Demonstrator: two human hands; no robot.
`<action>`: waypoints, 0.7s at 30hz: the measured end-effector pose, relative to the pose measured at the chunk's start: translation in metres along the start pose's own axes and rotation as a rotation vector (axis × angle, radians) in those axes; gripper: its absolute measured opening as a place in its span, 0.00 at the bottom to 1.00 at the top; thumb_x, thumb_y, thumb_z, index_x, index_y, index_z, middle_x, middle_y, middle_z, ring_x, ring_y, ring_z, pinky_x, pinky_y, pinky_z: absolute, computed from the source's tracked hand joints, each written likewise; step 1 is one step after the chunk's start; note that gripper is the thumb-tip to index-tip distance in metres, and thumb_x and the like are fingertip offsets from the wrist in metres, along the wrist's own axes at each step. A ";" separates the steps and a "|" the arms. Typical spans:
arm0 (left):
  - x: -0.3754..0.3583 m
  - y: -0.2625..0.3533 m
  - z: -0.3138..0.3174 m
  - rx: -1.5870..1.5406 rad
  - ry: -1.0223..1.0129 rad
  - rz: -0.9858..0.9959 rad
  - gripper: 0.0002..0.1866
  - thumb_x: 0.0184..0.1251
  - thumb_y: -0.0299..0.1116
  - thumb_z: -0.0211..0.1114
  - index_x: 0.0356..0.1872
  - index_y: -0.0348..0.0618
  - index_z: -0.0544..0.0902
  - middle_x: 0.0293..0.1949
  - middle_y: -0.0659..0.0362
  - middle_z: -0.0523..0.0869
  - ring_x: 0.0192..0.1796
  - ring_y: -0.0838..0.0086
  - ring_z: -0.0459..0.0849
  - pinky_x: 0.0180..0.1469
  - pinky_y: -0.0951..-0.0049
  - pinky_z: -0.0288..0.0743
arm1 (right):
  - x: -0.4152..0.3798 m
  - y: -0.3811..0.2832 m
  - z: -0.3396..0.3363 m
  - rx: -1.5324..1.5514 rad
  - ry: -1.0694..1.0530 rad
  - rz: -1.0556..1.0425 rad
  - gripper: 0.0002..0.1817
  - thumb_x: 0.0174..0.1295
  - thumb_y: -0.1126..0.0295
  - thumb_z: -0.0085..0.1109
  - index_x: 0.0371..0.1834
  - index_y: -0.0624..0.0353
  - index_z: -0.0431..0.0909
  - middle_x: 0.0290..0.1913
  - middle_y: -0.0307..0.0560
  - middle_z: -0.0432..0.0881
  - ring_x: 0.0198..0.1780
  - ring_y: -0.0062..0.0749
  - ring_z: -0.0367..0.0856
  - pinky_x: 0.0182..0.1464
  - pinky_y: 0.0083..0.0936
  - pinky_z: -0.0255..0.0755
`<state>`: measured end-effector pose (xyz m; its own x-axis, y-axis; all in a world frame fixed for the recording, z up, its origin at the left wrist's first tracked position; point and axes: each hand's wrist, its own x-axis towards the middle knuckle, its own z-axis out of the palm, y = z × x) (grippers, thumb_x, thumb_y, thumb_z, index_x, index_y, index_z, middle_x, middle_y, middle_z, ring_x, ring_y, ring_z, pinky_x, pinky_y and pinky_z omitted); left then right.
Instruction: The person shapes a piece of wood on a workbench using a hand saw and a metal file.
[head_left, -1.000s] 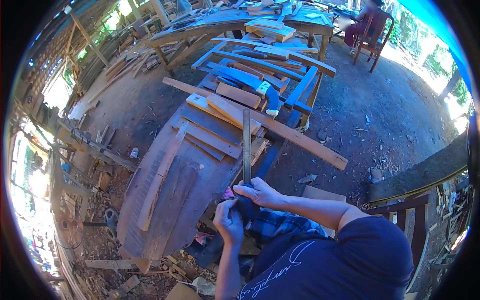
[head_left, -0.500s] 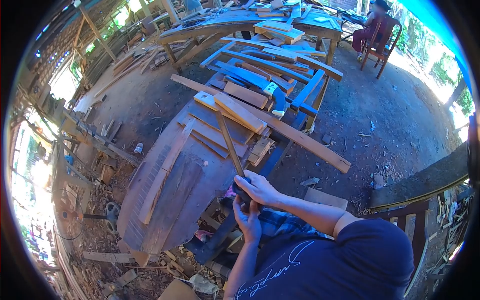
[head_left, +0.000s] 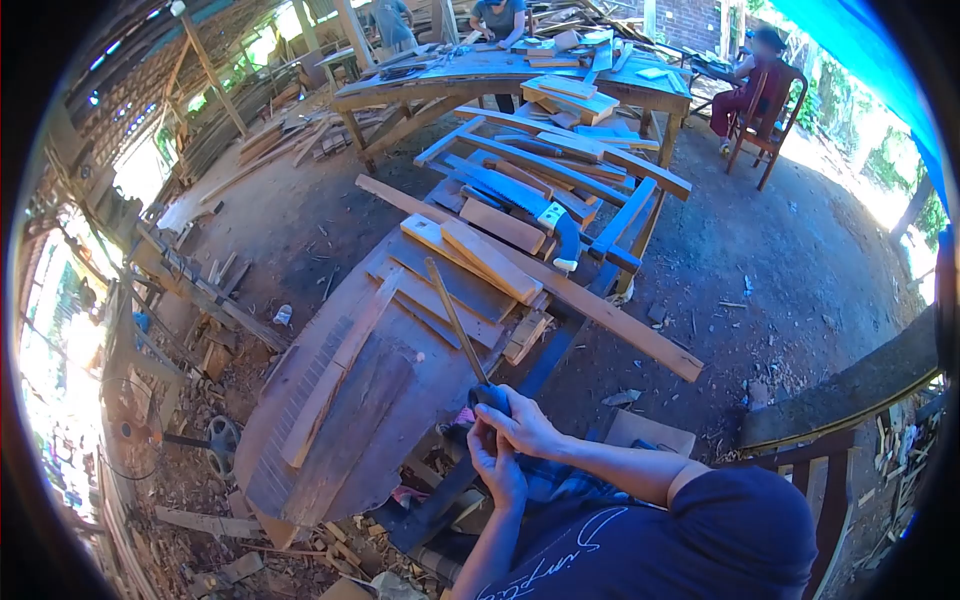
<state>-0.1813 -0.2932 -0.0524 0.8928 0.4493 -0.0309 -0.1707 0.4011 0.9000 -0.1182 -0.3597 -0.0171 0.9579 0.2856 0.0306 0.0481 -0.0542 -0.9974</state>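
Note:
My right hand point(head_left: 525, 428) is closed around the dark handle of a long narrow file point(head_left: 457, 322), whose flat blade points away over the boards. Close below, my left hand point(head_left: 500, 470) has its fingers bent against the lower end of the handle, touching my right hand. The handle is mostly hidden by the fingers. Beyond the blade lie short wooden pieces point(head_left: 490, 260) on a broad worn wooden board point(head_left: 385, 420). A handsaw point(head_left: 505, 190) with a dark and pale handle rests farther off on stacked lumber.
A long plank point(head_left: 620, 325) juts out to the right. Behind stands a large workbench point(head_left: 430, 90) covered with wood pieces. Two people point(head_left: 500, 22) are at the back, and another person point(head_left: 740, 95) sits on a wooden chair point(head_left: 775, 130). Wood scraps litter the ground.
The view has tilted up a little, bringing two people behind the workbench into sight. Both hands and the file sit slightly lower and farther right in view; my left fingers have shifted on the handle.

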 end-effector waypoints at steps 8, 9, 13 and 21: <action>0.000 0.003 -0.002 0.045 0.007 0.004 0.22 0.72 0.23 0.56 0.65 0.35 0.65 0.58 0.54 0.75 0.58 0.72 0.76 0.62 0.72 0.69 | 0.002 -0.005 -0.003 -0.105 -0.078 0.050 0.22 0.70 0.50 0.51 0.47 0.61 0.73 0.36 0.51 0.83 0.39 0.38 0.84 0.43 0.33 0.76; 0.002 0.005 -0.002 0.012 0.015 0.004 0.23 0.72 0.23 0.57 0.66 0.36 0.65 0.57 0.55 0.75 0.57 0.73 0.77 0.61 0.73 0.70 | 0.005 -0.008 -0.006 -0.047 -0.133 0.093 0.23 0.71 0.48 0.49 0.49 0.60 0.73 0.38 0.49 0.83 0.40 0.36 0.84 0.43 0.32 0.76; 0.013 0.012 -0.010 -0.126 -0.009 -0.109 0.24 0.71 0.25 0.58 0.66 0.37 0.64 0.56 0.56 0.76 0.56 0.75 0.77 0.59 0.74 0.71 | 0.020 -0.002 -0.034 0.415 -0.457 0.264 0.30 0.73 0.43 0.40 0.58 0.59 0.72 0.52 0.42 0.79 0.50 0.26 0.79 0.51 0.25 0.75; 0.011 0.024 -0.002 -0.176 -0.196 -0.336 0.23 0.71 0.27 0.59 0.65 0.46 0.65 0.52 0.63 0.78 0.54 0.78 0.77 0.56 0.73 0.72 | 0.019 0.015 -0.037 0.884 -0.696 0.353 0.43 0.62 0.35 0.50 0.67 0.62 0.64 0.61 0.54 0.74 0.61 0.34 0.74 0.61 0.31 0.71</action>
<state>-0.1768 -0.2771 -0.0318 0.9705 0.1166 -0.2111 0.0900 0.6371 0.7655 -0.0887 -0.3908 -0.0290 0.5050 0.8627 -0.0260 -0.6636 0.3688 -0.6509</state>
